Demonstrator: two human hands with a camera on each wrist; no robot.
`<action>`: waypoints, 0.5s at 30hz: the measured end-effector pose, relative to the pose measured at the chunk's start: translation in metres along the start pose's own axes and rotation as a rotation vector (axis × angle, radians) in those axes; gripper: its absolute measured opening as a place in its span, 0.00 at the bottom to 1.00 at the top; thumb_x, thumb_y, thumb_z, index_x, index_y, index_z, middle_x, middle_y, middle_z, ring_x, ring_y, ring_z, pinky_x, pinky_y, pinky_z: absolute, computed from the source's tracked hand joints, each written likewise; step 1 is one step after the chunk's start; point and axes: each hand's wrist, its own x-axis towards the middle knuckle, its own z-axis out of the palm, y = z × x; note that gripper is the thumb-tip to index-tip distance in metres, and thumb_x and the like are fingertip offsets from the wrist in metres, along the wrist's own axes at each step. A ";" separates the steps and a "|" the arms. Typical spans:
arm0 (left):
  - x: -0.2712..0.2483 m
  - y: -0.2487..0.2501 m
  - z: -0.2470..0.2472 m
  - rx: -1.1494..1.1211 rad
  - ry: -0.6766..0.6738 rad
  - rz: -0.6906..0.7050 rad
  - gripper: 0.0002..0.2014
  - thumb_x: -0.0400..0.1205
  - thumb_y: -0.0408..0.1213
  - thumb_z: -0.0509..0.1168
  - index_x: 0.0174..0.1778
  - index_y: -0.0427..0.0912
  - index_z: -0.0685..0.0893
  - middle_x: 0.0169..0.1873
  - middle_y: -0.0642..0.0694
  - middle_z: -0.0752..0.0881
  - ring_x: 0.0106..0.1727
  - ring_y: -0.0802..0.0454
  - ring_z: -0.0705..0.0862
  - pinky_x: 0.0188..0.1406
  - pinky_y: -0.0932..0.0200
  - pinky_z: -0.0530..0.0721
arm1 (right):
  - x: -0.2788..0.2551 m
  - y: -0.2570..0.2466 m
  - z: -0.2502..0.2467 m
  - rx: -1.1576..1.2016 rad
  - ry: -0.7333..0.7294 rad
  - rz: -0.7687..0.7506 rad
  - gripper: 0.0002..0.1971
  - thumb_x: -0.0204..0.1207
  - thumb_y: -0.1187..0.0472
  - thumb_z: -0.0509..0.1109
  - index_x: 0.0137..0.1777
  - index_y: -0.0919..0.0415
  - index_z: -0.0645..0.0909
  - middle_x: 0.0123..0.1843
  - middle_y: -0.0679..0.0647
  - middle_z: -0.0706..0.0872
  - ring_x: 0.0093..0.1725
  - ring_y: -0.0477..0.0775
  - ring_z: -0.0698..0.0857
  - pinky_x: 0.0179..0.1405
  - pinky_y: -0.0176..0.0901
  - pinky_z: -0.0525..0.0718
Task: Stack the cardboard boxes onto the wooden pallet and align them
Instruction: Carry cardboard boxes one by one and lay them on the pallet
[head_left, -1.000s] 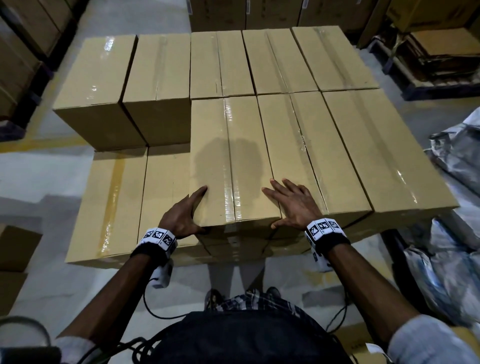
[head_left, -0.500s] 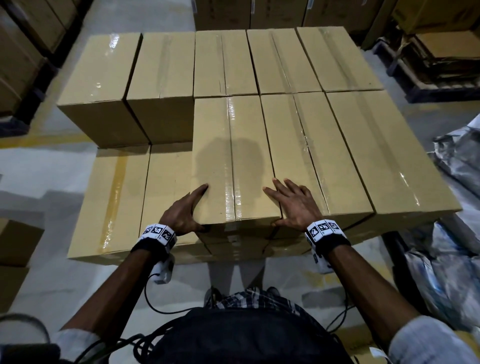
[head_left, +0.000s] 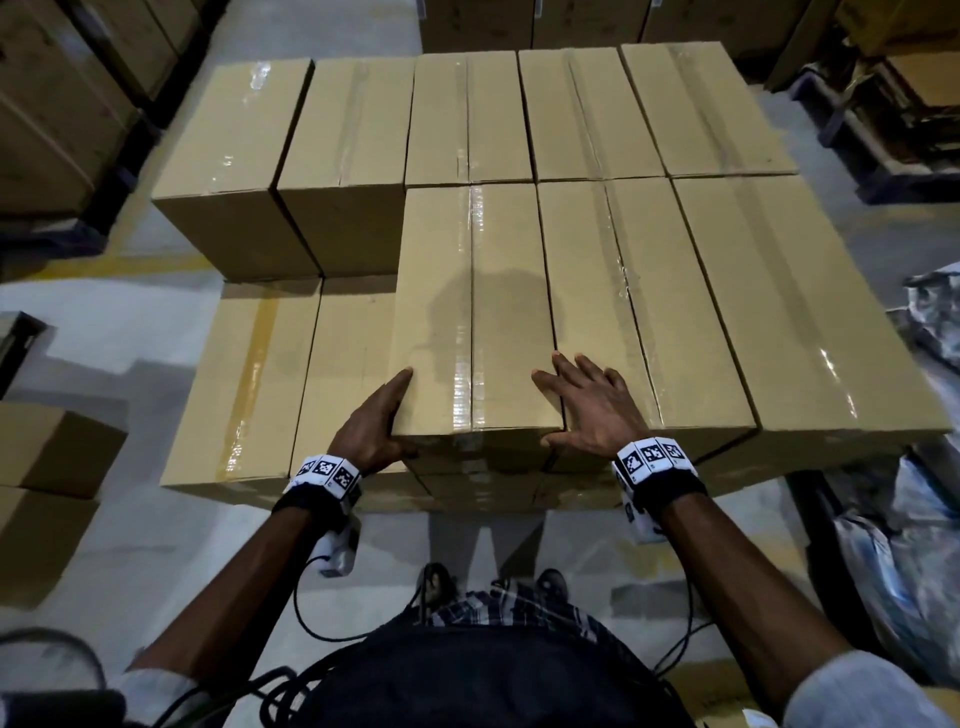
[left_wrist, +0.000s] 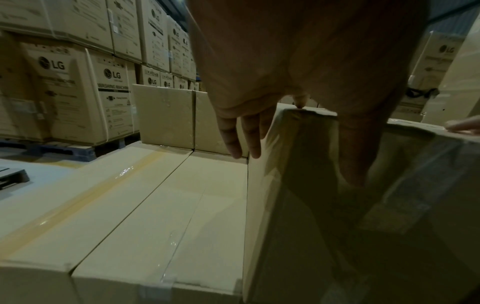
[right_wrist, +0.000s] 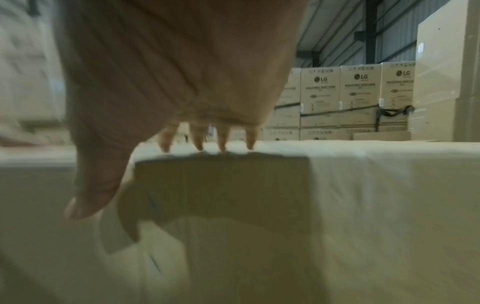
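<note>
Both hands on the near end of one top-layer box, squaring it up with the stack.

The left hand (head_left: 370, 427) is wrapped round the near left corner of the middle box (head_left: 470, 312): index finger on the top edge, other fingers flat down its left side, thumb on the near face. The right hand (head_left: 592, 402) lies flat with fingers spread, over the seam between that box and the neighbour box (head_left: 644, 312) to its right, thumb hooked over the near edge. Left of the left hand sit two lower boxes (head_left: 291, 379), one layer down. Beyond the fingertips runs a back row (head_left: 524, 109). Can't see the pallet, it's buried under the cardboard.
</note>
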 end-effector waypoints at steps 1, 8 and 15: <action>-0.006 0.000 0.003 0.006 0.021 0.008 0.61 0.68 0.37 0.87 0.92 0.59 0.55 0.88 0.51 0.65 0.86 0.45 0.69 0.81 0.45 0.75 | -0.002 -0.002 -0.002 0.019 0.015 -0.017 0.51 0.73 0.30 0.75 0.90 0.35 0.49 0.93 0.45 0.41 0.92 0.58 0.44 0.89 0.69 0.48; -0.053 -0.002 0.021 0.009 0.225 -0.016 0.53 0.71 0.45 0.85 0.89 0.54 0.61 0.85 0.45 0.70 0.85 0.43 0.70 0.79 0.39 0.76 | 0.000 -0.062 -0.017 0.048 0.134 -0.194 0.42 0.79 0.34 0.72 0.89 0.39 0.59 0.93 0.48 0.53 0.92 0.57 0.51 0.88 0.68 0.53; -0.103 -0.029 -0.003 -0.057 0.310 -0.156 0.37 0.78 0.47 0.80 0.82 0.55 0.75 0.81 0.43 0.76 0.79 0.41 0.77 0.77 0.44 0.77 | 0.015 -0.163 0.003 0.178 0.182 -0.420 0.33 0.78 0.44 0.77 0.82 0.47 0.75 0.86 0.55 0.73 0.85 0.62 0.69 0.84 0.62 0.65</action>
